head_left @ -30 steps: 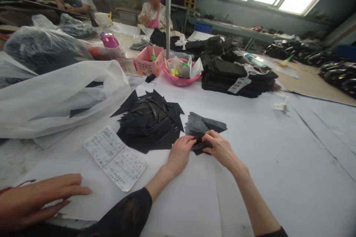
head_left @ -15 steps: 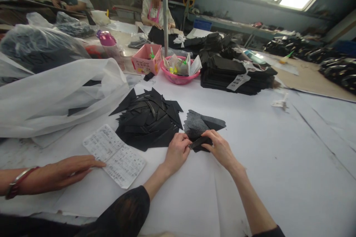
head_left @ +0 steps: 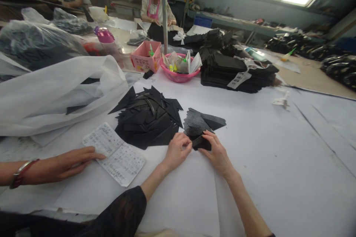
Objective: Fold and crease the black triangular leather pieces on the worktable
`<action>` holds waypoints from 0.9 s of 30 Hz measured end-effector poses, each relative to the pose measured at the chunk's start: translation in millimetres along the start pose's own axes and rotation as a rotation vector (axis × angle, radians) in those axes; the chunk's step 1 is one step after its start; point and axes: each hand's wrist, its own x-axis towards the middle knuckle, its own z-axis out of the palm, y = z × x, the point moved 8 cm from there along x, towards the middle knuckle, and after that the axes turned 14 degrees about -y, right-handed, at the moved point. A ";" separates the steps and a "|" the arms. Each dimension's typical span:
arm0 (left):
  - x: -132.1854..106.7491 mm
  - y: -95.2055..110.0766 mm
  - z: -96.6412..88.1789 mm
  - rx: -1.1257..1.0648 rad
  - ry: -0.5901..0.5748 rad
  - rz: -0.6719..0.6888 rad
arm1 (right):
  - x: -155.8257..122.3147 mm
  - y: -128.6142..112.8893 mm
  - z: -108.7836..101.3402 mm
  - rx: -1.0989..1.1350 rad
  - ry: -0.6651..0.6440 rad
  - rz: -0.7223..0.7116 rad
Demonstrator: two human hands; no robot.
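Observation:
A small black cut piece (head_left: 201, 143), seemingly leather or fabric, is held low over the white table between my two hands. My left hand (head_left: 178, 149) pinches its left end with thumb and forefinger. At the other end, my right hand (head_left: 217, 152) grips it between thumb and fingers. Just beyond lie fanned-out grey-backed pieces (head_left: 194, 120), with a black pointed piece (head_left: 214, 121) at their right. Left of these, a heap of black cut pieces (head_left: 147, 118) is spread beside my left hand.
Another person's hand (head_left: 75, 161) rests on an open handwritten notebook (head_left: 115, 155) at left. Behind the heap stand a pink basket (head_left: 180, 76), a pink box (head_left: 146, 57) and a stack of black pieces (head_left: 230, 74). A metal post (head_left: 164, 14) rises behind them. Plastic bags (head_left: 55, 92) cover the left.
My right fingers have shifted slightly on the black piece, which now shows more of its flat face. The other person's hand has moved slightly up and left at the notebook.

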 end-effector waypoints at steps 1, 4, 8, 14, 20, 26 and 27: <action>0.1 0.0 0.1 -0.005 -0.001 -0.001 | -0.8 -0.3 -1.2 0.000 0.000 -0.010; 0.1 0.0 0.6 -0.011 -0.008 0.002 | -3.0 1.5 -6.3 -0.001 0.013 -0.029; -0.4 0.5 0.6 0.000 -0.009 0.006 | -4.9 4.5 -10.7 0.004 0.011 -0.041; -1.2 1.7 1.7 0.023 -0.015 0.020 | -5.7 -0.1 -15.4 0.002 -0.018 -0.047; -1.4 2.4 2.2 0.051 -0.015 0.029 | -3.2 -6.0 -18.3 -0.012 -0.051 -0.046; -2.1 0.8 2.7 0.074 -0.006 0.017 | -5.6 -7.4 -15.2 0.006 -0.001 0.023; -2.3 0.3 3.2 0.081 -0.003 0.013 | -6.8 -5.3 -15.8 0.020 0.033 0.053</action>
